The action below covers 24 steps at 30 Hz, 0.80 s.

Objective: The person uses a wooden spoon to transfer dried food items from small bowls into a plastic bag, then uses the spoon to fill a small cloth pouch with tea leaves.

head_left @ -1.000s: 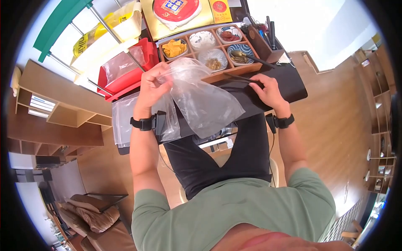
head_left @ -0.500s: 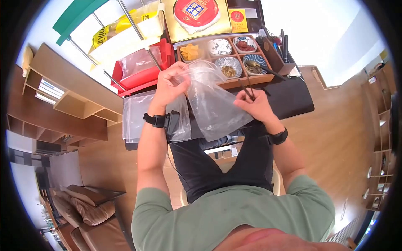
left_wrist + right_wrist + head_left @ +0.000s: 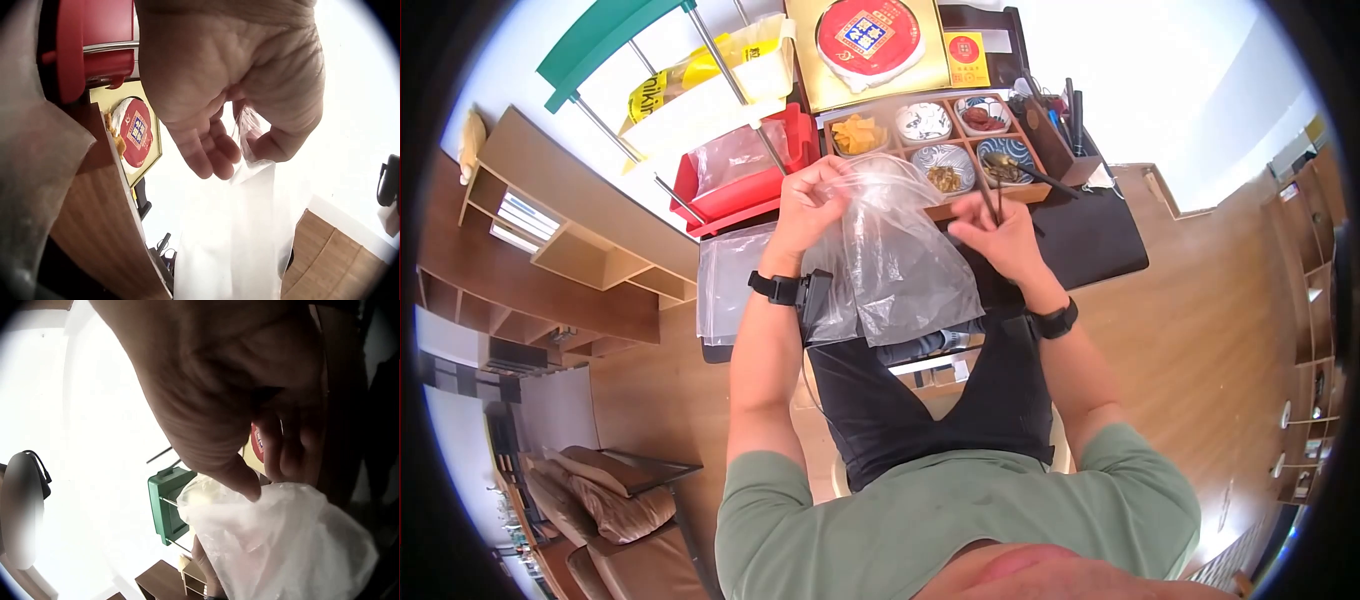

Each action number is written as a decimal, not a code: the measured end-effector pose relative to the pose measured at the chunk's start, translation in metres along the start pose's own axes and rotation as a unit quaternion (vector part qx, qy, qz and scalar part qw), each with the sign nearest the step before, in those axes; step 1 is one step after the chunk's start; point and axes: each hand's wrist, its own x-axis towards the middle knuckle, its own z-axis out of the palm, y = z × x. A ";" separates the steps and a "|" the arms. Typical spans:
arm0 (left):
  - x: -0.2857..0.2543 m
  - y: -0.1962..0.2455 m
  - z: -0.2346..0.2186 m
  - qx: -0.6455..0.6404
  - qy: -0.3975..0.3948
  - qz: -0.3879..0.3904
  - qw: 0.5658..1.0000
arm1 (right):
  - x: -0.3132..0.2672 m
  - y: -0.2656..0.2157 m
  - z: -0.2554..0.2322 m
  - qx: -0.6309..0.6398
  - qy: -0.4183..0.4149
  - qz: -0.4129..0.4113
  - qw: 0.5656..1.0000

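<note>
My left hand (image 3: 808, 212) pinches a clear plastic bag (image 3: 905, 275) near its gathered upper end. In the left wrist view its thumb and fingers close on the film, and the bag (image 3: 240, 225) hangs below them. My right hand (image 3: 1003, 240) holds thin dark chopsticks (image 3: 987, 197) upright, beside the bag's right edge. The right wrist view has the thumb and fingertips right at the bag (image 3: 269, 531), with the chopsticks hidden there. Behind both hands is a wooden divided tray (image 3: 960, 207) with small bowls, among them yellow pieces (image 3: 860, 133) and brown bits (image 3: 943, 178).
More flat clear bags (image 3: 732, 285) lie on the dark table (image 3: 1100, 235) at left. A red bin (image 3: 808, 140) stands beyond them under a green-topped rack (image 3: 600, 45). A spoon (image 3: 1045, 178) rests in one bowl. Behind are a red round package (image 3: 870, 40) and a pen holder (image 3: 1065, 135).
My right hand has moved left to the bag, turning the chopsticks from lying nearly level to upright; it has since drawn slightly back from the film. My left hand keeps its pinch.
</note>
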 end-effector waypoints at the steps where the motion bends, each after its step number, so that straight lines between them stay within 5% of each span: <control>1: -0.001 -0.002 -0.001 -0.005 -0.011 -0.018 1.000 | 0.008 -0.001 0.004 0.055 0.041 -0.036 0.997; 9: 0.000 -0.007 -0.004 0.015 -0.031 -0.001 0.999 | 0.037 -0.019 0.009 -0.038 -0.048 -0.034 0.998; 11: -0.003 -0.009 -0.008 0.030 0.011 -0.085 0.996 | 0.044 -0.007 0.007 0.027 -0.012 -0.058 0.998; 15: 0.003 0.005 0.008 -0.133 0.050 -0.045 0.989 | 0.055 -0.025 0.009 0.177 0.034 -0.070 0.981; 19: -0.001 0.007 0.016 -0.223 -0.074 -0.089 0.968 | 0.072 -0.022 0.004 0.228 0.113 -0.105 0.961; 23: -0.003 0.020 0.028 -0.054 -0.124 -0.132 0.982 | 0.075 -0.029 -0.002 0.244 0.130 -0.056 0.959; 24: -0.003 0.020 0.023 -0.015 -0.135 -0.192 0.972 | 0.078 -0.031 -0.004 0.263 0.112 -0.057 0.957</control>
